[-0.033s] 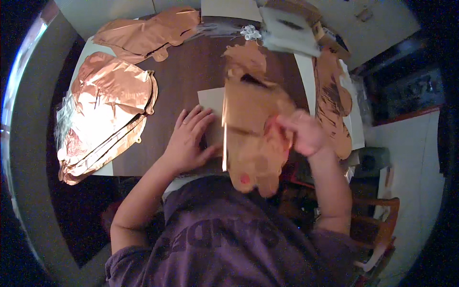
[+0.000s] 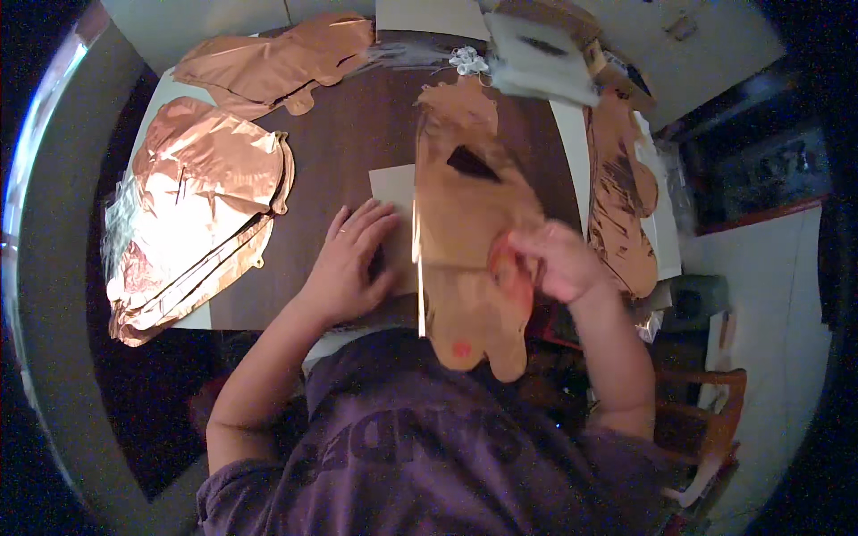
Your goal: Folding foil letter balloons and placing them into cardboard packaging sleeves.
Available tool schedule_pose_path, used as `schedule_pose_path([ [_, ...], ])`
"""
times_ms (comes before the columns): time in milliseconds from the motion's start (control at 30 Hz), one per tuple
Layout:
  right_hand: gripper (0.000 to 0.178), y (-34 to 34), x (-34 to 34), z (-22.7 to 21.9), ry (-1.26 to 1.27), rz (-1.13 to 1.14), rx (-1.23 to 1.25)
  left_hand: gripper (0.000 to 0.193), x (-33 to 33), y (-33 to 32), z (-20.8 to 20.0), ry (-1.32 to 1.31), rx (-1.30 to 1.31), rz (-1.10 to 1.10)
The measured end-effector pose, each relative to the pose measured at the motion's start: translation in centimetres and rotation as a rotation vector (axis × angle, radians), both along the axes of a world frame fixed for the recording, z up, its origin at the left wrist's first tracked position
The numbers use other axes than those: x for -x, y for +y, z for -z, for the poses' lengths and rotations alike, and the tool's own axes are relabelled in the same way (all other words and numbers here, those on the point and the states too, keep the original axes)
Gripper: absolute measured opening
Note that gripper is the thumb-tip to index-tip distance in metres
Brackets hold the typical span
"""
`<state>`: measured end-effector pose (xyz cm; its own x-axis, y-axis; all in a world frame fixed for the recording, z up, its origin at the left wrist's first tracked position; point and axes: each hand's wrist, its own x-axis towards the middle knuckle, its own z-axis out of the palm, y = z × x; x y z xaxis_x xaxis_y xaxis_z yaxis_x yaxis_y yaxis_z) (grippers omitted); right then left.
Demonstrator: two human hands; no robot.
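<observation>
On the dark brown tabletop (image 2: 331, 152), shiny copper-coloured foil sheets (image 2: 210, 165) lie at the left, and a white tangled bundle (image 2: 468, 61) sits at the far side. The left hand (image 2: 349, 263) rests beside a pale card (image 2: 390, 185), fingers slightly spread. The right hand (image 2: 559, 259) pinches the right edge of a flat copper-coloured foil balloon (image 2: 465, 219), whose lobed end extends past the near table edge.
</observation>
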<state>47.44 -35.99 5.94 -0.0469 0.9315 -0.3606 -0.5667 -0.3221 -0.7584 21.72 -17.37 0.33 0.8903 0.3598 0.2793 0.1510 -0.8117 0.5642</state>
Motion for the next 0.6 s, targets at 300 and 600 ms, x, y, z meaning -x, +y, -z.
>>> schedule_pose_path([
  [300,0.016,-0.9,3.5,2.8,-0.237,0.069,0.359,0.051,-1.0,-0.4,-1.9,-0.124,-0.132,0.116],
  [600,0.028,-1.3,3.5,1.3,-1.063,-0.088,0.413,0.061,-0.8,-1.0,-0.7,0.055,-0.118,0.082],
])
